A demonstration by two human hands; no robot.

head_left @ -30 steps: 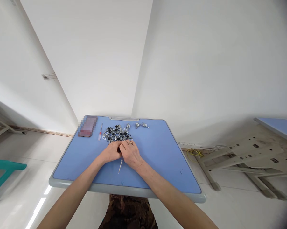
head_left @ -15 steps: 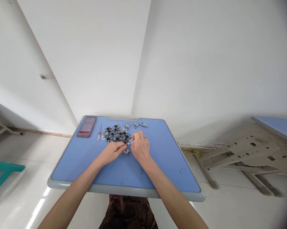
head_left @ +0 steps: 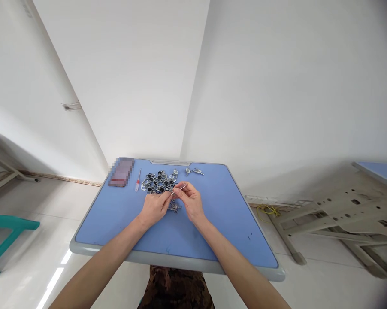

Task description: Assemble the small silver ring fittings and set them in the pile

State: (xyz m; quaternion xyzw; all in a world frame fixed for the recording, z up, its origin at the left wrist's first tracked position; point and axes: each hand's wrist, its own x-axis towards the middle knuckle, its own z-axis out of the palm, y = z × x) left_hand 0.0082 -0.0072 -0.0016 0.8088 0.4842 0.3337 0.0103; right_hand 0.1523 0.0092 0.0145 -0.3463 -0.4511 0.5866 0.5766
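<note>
Head view: my right hand (head_left: 191, 202) pinches a slim metal rod (head_left: 182, 187) above the blue desk (head_left: 225, 227), just on the near side of the pile of metal parts (head_left: 160, 183). My left hand (head_left: 154, 207) meets its lower end, fingers bunched; I can't tell what they grip. I'd judge the rod light, stiff and slippery, best pinched mid-shaft.

Two hands (head_left: 155, 207), one red-handled screwdriver (head_left: 137, 182)
</note>
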